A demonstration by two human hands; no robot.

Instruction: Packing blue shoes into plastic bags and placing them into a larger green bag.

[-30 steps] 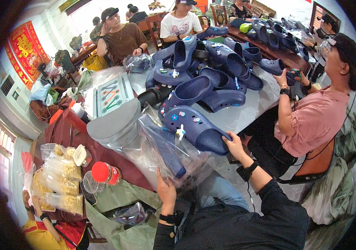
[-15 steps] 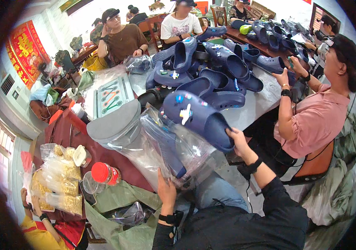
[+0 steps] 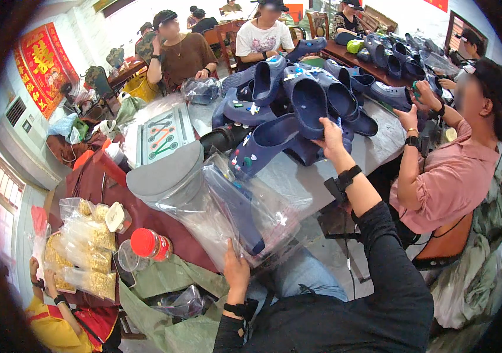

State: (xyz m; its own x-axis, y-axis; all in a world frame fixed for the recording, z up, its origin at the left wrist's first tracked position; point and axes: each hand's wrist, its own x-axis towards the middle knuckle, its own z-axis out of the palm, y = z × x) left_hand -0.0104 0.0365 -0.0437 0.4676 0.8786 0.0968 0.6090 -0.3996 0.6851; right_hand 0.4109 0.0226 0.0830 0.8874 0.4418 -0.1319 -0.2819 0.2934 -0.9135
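Observation:
My left hand (image 3: 237,266) pinches the edge of a clear plastic bag (image 3: 280,203) over my lap. A navy clog (image 3: 233,206) lies on its side inside that bag. With my right arm stretched forward, my right hand (image 3: 331,140) grips the heel of another navy clog (image 3: 308,106) at the front of a heap. Its toe points away from me and carries small white and blue charms. Just left of it rests a navy clog (image 3: 268,144) with coloured charms, beside a black clog (image 3: 218,138).
A grey rounded pad (image 3: 166,170) and a board with green and orange markings (image 3: 163,135) lie left of the heap. Nearer are a red-lidded jar (image 3: 150,244) and bags of yellow pieces (image 3: 95,256). A co-worker in pink (image 3: 439,170) sits at right; others sit across the table.
My right hand has carried its clog forward from above the bag to the heap, uncovering the charm-decorated clog behind. My left hand stays at the bag.

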